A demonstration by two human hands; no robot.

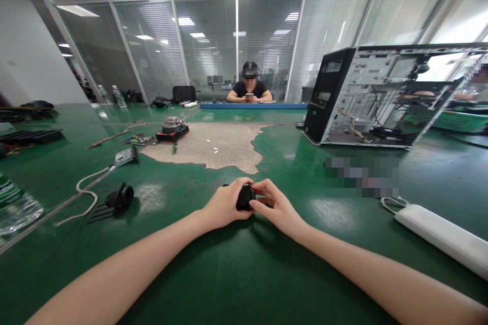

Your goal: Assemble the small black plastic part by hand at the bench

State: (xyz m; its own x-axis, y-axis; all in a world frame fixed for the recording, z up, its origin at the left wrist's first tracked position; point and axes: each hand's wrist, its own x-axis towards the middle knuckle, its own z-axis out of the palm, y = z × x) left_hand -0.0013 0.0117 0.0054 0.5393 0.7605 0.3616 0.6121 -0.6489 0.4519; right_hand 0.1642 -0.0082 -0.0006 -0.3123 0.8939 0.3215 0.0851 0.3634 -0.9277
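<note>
A small black part (244, 198) is held just above the green table (236, 274), in the middle of the view. My left hand (224, 205) wraps round it from the left, thumb on top. From the right, my right hand (276, 208) pinches its right side between thumb and fingers. What the part is cannot be made out, since my fingers cover much of it. A black piece with a round opening (120, 198) lies on the table to the left of my hands.
An open computer case (331, 96) stands at the right, with a white power strip (442, 233) nearer. At left are a plastic bottle (19, 203), a metal bracket with cable (125, 156) and a fan-like cooler (172, 129). Across the table, a person (249, 86) holds a phone.
</note>
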